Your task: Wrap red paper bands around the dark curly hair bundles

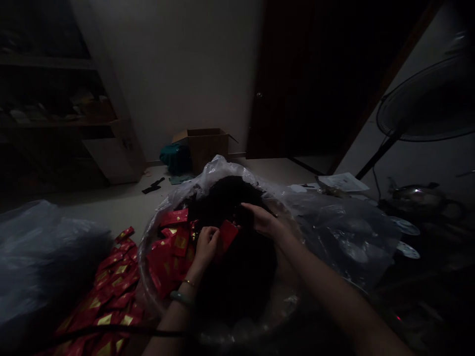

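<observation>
Apparently at the filling step: bringing loose, dark material to a red packet (228,234) above the dark heap (230,190) in a plastic-lined round tub (144,259). With the left hand (207,243), seemingly pinching the packet at its left edge in a grip of closely curled fingers. With the right hand (258,218), reaching in just beside the packet's far right end, curled around something dark; too dim to tell whether pinching it or merely cupping it. Working beside more red packets (171,254) inside the tub at left, and near a spread of loose red packets (113,289) outside it at near left. Next, probably best to hold the packet steady and upright, line up the right grip with its mouth, and avoid spilling.
</observation>
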Demonstrator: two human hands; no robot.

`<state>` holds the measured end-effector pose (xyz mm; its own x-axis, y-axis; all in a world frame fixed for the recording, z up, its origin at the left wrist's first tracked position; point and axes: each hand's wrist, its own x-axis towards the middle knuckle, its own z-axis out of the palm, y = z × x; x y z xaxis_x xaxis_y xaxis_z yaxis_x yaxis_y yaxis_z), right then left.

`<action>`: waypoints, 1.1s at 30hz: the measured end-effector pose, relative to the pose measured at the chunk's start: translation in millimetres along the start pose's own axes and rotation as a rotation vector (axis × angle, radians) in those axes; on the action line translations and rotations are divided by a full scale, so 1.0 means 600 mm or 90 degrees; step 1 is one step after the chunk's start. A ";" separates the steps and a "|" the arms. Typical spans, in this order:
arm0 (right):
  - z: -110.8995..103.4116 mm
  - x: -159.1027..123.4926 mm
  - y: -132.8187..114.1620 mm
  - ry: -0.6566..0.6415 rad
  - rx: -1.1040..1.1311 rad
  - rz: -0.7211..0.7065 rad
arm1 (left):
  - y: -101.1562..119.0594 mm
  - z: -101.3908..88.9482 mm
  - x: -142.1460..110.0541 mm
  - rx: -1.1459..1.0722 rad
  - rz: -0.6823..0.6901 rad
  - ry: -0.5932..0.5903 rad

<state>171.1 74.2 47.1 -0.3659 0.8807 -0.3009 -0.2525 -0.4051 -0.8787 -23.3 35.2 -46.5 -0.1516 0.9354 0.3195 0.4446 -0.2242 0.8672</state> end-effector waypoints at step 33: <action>0.048 0.003 -0.023 -0.209 -0.708 -0.287 | 0.030 -0.008 -0.003 -0.251 -0.153 -0.089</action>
<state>148.4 74.2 69.6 -0.6903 0.7196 0.0758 0.4228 0.4862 -0.7647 -19.4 28.3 -29.5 -0.0765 0.9952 0.0615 0.0391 -0.0587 0.9975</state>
